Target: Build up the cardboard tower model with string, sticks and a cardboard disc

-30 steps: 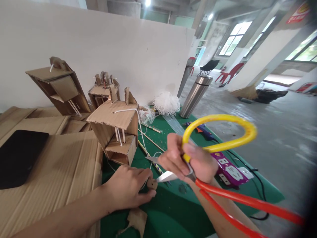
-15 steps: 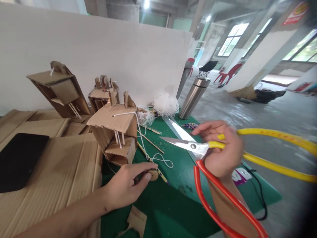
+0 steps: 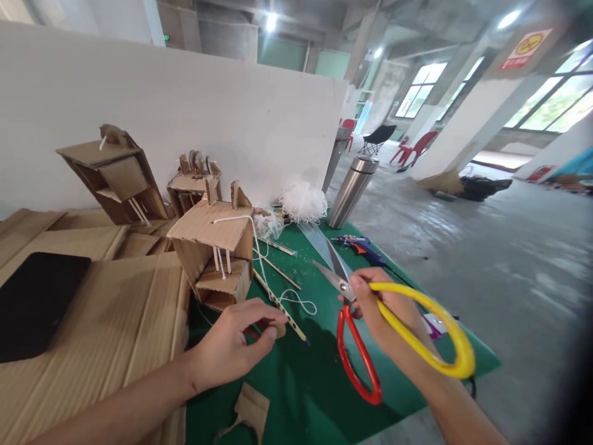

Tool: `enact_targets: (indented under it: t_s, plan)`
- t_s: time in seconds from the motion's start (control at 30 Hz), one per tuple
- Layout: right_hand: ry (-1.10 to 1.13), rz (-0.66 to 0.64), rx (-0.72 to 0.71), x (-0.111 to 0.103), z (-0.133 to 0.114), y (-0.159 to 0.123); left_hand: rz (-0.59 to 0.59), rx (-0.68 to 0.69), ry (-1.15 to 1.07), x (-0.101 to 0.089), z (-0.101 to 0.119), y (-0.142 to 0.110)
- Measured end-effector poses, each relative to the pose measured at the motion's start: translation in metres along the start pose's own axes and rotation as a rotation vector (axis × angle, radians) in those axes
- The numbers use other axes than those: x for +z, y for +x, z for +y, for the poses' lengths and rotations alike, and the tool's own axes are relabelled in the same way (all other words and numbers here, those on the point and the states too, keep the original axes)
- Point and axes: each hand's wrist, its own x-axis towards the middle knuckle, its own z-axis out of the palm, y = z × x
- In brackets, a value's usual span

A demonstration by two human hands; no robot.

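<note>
My left hand [image 3: 231, 340] pinched small cardboard piece [image 3: 279, 329]; right hand [image 3: 377, 303] gripped scissors [image 3: 343, 287], blades [image 3: 327, 274] parted. I judged best: piece steady, blades well clear of left hand.

The right hand [image 3: 380, 298] holds scissors [image 3: 344, 287], the left hand [image 3: 231, 337] cardboard [image 3: 280, 329]

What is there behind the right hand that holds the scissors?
Behind the right hand, the green tabletop and part of a purple and white object show; the forearm and scissors cover the rest.
</note>
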Motion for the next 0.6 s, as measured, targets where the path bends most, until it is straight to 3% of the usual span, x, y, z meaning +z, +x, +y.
enact_targets:
  t_s: [0.2, 0.6]
  plan:
    - [-0.139, 0.018, -0.109, 0.016, 0.003, -0.006, 0.017, 0.009, 0.048, -0.001, 0.0, 0.001]
    - [-0.009, 0.043, 0.068, 0.034, 0.012, -0.001, -0.11, -0.076, -0.008, -0.002, 0.0, 0.001]
